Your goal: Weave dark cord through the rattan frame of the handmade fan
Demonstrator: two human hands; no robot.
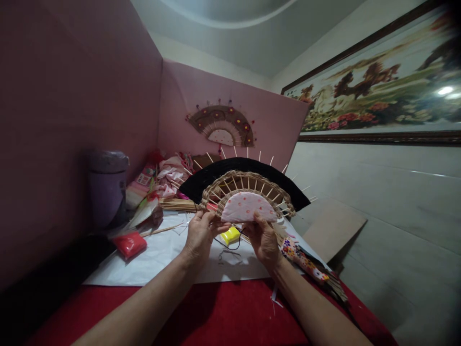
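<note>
Both hands hold up a half-round fan point(252, 173) above the table. Thin wooden sticks spread out through a black outer band, a braided straw-coloured ring and a pale pink cloth half-circle point(248, 207) with reddish spots. My left hand point(203, 233) pinches the fan's lower left corner, at the end of the braid. With the thumb on the front of the pink cloth, my right hand point(263, 238) grips the lower right edge; its other fingers are partly hidden behind. A dark cord point(234, 248) hangs below the fan between my hands.
White sheeting point(158, 269) covers part of the red tablecloth point(230, 312). A red packet point(130, 245), a yellow packet point(230, 235) and bundled sticks point(178, 205) lie around. A purple container point(107, 190) stands left. A decorated fan point(223, 122) hangs on the pink panel behind. Flower-patterned cloth point(302, 259) lies right.
</note>
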